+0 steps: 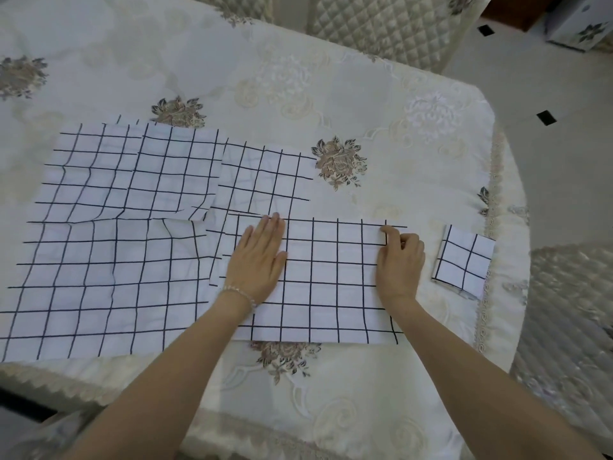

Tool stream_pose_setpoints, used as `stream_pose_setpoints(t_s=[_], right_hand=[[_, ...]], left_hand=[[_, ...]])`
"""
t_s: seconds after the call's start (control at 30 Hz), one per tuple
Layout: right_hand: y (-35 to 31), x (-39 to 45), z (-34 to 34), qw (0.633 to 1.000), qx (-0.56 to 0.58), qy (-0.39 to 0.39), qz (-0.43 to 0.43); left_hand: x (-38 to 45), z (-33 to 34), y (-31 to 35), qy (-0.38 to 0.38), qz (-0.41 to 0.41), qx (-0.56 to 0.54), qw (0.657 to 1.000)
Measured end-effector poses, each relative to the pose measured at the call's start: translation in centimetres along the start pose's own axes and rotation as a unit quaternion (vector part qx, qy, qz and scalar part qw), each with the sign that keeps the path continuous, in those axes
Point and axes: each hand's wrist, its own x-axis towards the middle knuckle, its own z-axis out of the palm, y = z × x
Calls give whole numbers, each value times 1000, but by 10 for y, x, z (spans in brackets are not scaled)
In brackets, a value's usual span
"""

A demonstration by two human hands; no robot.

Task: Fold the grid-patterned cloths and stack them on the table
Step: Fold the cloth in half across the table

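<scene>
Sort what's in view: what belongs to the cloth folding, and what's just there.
Job: cloth under both hands; left hand flat on it; right hand pinching its far edge; folded cloth; unfolded cloths.
Bystanders: floral tablecloth; quilted chairs; box on the floor.

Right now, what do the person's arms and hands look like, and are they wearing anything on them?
Both forearms are bare, with no sleeves in view and no gloves. The left hand has a thin bracelet of small pale beads round its wrist. The right hand and its wrist show no ring, watch or band. Nails look short and unpainted, as far as the picture shows.
</scene>
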Motion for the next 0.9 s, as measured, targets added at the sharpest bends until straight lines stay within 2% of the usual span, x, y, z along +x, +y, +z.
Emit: stream_pose_setpoints(t_s=[0.13, 0.3, 0.4, 0.47, 0.53, 0.63, 0.73, 0.9], right_hand=[[0, 0, 1, 1000, 3, 1, -1], [1, 1, 3, 1000, 4, 18, -10], [-16, 0, 1, 999, 2, 30, 41], [-51, -8, 3, 997, 39, 29, 59], [-98, -27, 11, 994, 98, -36, -29], [-154, -57, 32, 968, 100, -163, -166], [-158, -63, 48, 961, 79, -202, -169], [-99, -43, 41, 968, 16, -178, -176]], left_hand=[[-14, -4, -22, 7, -36, -3, 999], [-13, -5, -20, 6, -41, 6, 999], [-14, -4, -22, 13, -39, 6, 999], [-13, -3, -21, 17, -38, 7, 999], [-13, -3, -21, 18, -39, 4, 999], [-13, -2, -22, 6, -29, 26, 999], [-13, -2, -22, -3, -26, 32, 999], [-12, -4, -21, 17, -31, 5, 999]])
